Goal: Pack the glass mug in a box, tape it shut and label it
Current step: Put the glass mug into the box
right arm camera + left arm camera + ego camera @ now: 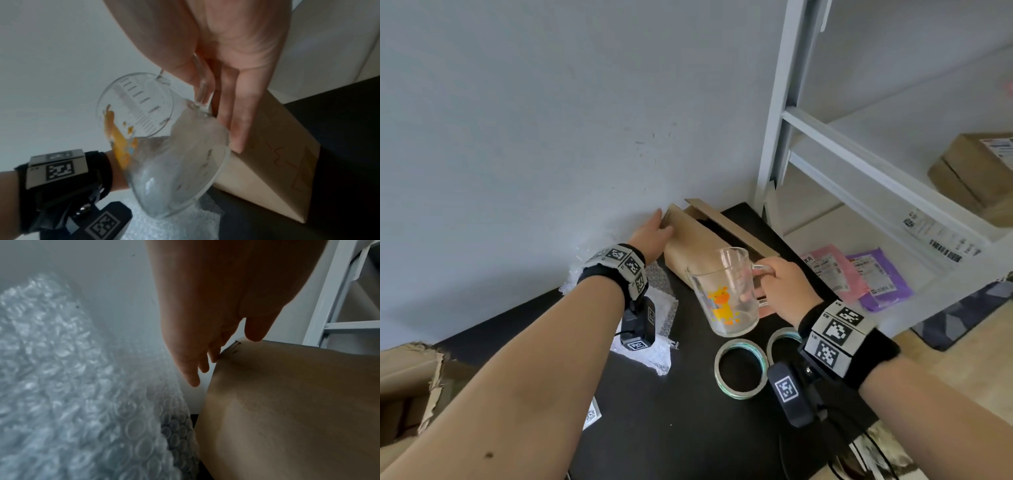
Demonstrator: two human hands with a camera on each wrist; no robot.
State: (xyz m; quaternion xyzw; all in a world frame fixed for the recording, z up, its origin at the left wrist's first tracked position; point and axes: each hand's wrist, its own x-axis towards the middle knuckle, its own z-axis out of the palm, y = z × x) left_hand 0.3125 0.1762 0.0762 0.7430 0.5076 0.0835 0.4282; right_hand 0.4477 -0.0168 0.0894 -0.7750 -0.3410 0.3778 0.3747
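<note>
A clear glass mug (726, 301) (164, 146) with an orange cartoon print hangs tilted above the black table (688, 411). My right hand (780, 291) (226, 81) grips its handle. Just behind it a brown cardboard box (688, 250) (287, 402) (277, 162) lies by the wall with its top flap up. My left hand (654, 229) (216, 344) reaches to the box's far left corner, with straight fingers beside that corner and the thumb on the top edge.
Bubble wrap (659, 301) (61, 386) (174, 227) lies left of the box. Two tape rolls (739, 393) (777, 337) lie near my right wrist. A white shelf unit (859, 164) on the right holds pink (835, 270) and purple (883, 281) mailers and a parcel (976, 171). A torn carton (410, 377) sits at the left.
</note>
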